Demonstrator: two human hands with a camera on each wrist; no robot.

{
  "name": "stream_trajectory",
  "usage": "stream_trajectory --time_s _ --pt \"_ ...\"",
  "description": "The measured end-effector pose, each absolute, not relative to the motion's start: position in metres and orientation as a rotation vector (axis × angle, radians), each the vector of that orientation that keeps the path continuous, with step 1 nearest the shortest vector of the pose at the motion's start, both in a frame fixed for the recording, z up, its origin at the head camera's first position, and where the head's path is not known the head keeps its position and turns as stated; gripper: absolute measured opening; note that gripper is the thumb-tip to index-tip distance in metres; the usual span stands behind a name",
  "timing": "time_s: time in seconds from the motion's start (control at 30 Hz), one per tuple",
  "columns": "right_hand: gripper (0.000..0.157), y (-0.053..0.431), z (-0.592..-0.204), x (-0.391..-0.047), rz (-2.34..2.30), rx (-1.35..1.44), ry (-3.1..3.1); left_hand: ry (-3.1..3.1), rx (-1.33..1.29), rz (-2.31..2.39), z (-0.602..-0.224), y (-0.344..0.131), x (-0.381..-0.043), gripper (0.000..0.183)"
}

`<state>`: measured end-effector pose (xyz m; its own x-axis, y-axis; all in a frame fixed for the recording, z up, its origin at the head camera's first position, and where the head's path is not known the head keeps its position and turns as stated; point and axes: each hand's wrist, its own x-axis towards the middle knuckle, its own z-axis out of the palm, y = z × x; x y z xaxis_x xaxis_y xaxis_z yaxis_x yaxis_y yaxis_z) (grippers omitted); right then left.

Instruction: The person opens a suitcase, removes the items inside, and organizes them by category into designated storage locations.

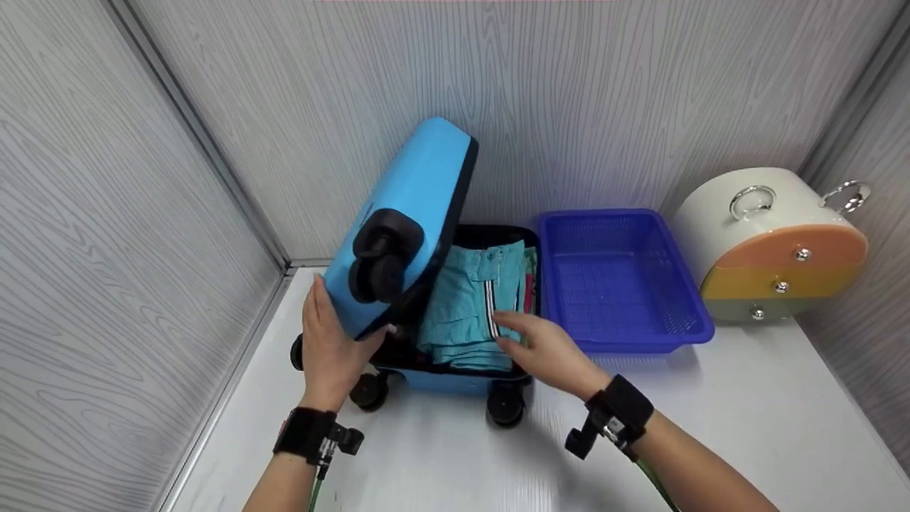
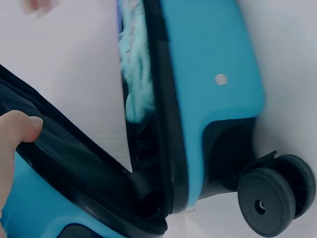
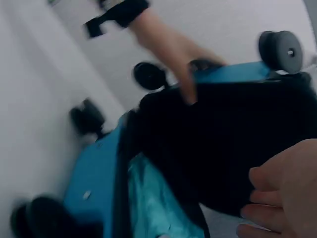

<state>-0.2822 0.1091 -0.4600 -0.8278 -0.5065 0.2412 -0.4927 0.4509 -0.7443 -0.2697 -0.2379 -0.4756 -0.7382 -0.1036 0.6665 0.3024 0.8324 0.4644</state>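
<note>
A small blue suitcase (image 1: 448, 382) with black wheels lies on the table, its lid (image 1: 426, 167) raised and leaning to the left. My left hand (image 1: 329, 348) grips the lid's near edge, fingers along the outer shell and thumb over the black zippered rim, as the left wrist view confirms. Inside the base lies a folded teal garment (image 1: 466, 306) with a striped band, other colored cloth showing at its right side. Over the suitcase's right edge hovers my right hand (image 1: 551, 352), fingers loosely bent near the striped band and holding nothing. In the right wrist view the lid's dark inner side shows.
Right of the suitcase stands a blue plastic basket (image 1: 604, 284). Beyond it is a rounded cream box (image 1: 718, 213) with colored drawers and metal handles. Patterned panels rise behind and on both sides of the white table (image 1: 455, 462).
</note>
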Motion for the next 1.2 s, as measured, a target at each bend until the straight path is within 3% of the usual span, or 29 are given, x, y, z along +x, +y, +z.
stream_trajectory --time_s 0.17,0.37,0.73,1.2 --pt "0.035 0.123 -0.51 -0.275 -0.83 -1.222 3.072 -2.271 -0.054 -0.946 -0.471 -0.254 -0.271 0.127" --pt "0.036 0.132 -0.539 -0.273 -0.762 -1.294 3.14 -2.159 -0.016 -1.204 -0.467 -0.27 -0.273 0.118" --pt "0.031 0.131 -0.556 -0.279 -0.838 -1.383 3.243 -2.116 0.296 -1.644 -0.446 -0.29 -0.251 0.113" --pt "0.021 0.133 -0.56 -0.283 -0.844 -1.463 3.277 -1.954 0.544 -2.07 -0.485 -0.335 -0.25 0.105"
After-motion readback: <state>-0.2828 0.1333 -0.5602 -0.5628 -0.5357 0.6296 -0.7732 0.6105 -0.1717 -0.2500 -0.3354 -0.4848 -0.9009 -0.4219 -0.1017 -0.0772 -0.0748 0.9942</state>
